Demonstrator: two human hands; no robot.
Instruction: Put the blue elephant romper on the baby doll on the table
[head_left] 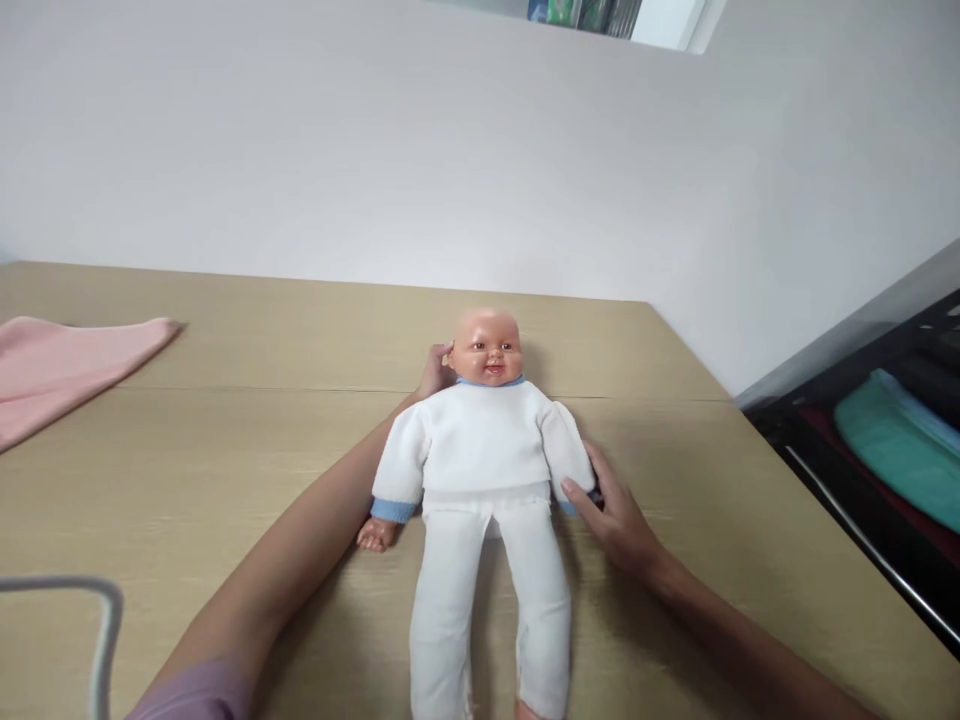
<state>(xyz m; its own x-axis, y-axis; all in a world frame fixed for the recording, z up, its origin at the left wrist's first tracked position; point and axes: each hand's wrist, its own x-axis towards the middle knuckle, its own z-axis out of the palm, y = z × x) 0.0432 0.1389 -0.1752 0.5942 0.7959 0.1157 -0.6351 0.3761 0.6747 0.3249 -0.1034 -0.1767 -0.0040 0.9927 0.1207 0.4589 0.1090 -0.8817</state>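
A baby doll in a white top and trousers with blue cuffs and collar lies face up on the wooden table, its head away from me. My left hand holds the doll's head from the left, with most of its fingers hidden behind the head and neck. On the other side, my right hand is closed round the doll's sleeve at the cuff, thumb on top. The doll's hand on that side is hidden. Its other hand rests beside my left forearm.
A pink cloth lies at the table's left. A grey bent tube or cable shows at the lower left. Beyond the right edge is a black rack with a teal cloth. A white wall stands behind.
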